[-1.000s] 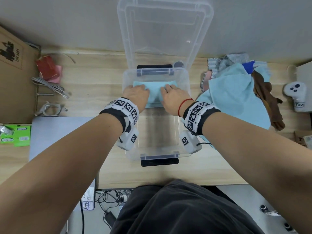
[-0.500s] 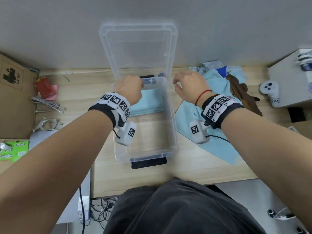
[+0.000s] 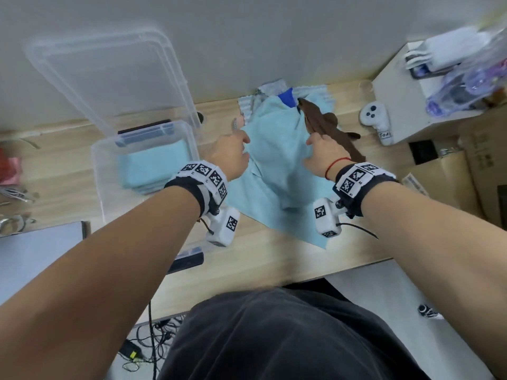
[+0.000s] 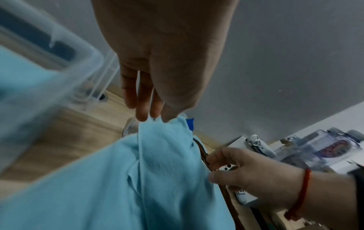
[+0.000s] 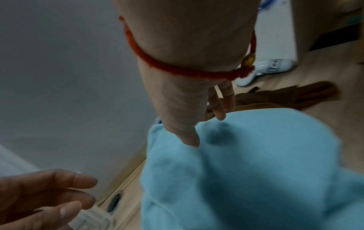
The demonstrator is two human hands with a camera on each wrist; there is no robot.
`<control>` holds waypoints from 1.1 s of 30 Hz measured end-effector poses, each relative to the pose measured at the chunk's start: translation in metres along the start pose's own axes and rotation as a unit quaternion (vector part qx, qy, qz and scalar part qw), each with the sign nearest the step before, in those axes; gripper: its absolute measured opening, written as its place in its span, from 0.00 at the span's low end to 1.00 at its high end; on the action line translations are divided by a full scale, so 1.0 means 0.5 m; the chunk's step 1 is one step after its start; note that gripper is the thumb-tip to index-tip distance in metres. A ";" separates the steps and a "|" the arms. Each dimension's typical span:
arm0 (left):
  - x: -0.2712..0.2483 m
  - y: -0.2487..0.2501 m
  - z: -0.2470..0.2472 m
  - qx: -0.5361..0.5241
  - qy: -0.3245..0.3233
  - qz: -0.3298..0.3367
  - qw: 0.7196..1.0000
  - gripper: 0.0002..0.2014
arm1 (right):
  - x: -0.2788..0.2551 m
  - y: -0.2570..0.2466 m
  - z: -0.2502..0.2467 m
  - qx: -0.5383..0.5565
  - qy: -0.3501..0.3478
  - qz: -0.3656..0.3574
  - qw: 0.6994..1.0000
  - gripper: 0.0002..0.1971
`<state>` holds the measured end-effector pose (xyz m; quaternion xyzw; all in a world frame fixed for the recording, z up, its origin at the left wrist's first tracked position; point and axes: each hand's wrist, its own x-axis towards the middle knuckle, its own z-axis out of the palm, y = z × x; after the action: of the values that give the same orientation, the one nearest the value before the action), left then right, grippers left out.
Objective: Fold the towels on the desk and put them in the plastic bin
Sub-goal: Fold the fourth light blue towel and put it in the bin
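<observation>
Desk (image 3: pixel 263 259): left-wrist-only fingertips (image 4: pixel 142 115) on towel (image 4: pixel 161 163)

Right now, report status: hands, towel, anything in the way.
Left hand and right hand open, reaching onto the light blue towel. One folded towel in the plastic bin. Brown cloth lies on the towel's far edge.

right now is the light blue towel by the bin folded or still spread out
Unfolded: the light blue towel lies loose and rumpled on the desk, unlike the neat folded towel in the plastic bin.
</observation>
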<state>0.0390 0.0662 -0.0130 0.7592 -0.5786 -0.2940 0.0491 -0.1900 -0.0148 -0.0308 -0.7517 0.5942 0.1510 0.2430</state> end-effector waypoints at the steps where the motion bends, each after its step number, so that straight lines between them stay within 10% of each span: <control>1: 0.006 0.011 0.019 -0.013 -0.019 -0.014 1.000 0.19 | 0.002 0.021 0.011 0.006 -0.013 0.003 1.000 0.26; 12: 0.083 0.067 0.169 -0.223 -0.107 -0.216 0.944 0.58 | 0.028 0.134 0.065 0.037 -0.109 -0.048 0.992 0.34; 15: 0.111 0.059 0.175 -0.297 -0.067 -0.249 0.919 0.50 | 0.038 0.140 0.057 0.037 -0.105 -0.060 0.992 0.33; 20: 0.155 0.009 0.181 -0.272 0.012 -0.317 0.908 0.69 | 0.043 0.144 0.046 0.038 -0.107 -0.078 0.990 0.32; 27: 0.159 0.030 0.132 -0.351 0.008 -0.309 0.884 0.72 | 0.041 0.140 0.048 0.030 -0.103 -0.079 0.991 0.31; 33: 0.160 0.022 0.123 -0.198 -0.004 -0.172 0.965 0.44 | 0.032 0.133 0.056 0.011 -0.097 -0.085 0.992 0.30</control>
<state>0.0113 0.0061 -0.0901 0.8212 -0.3697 -0.4099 0.1449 -0.2485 -0.0244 -0.0748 -0.7785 0.5034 0.1952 0.3200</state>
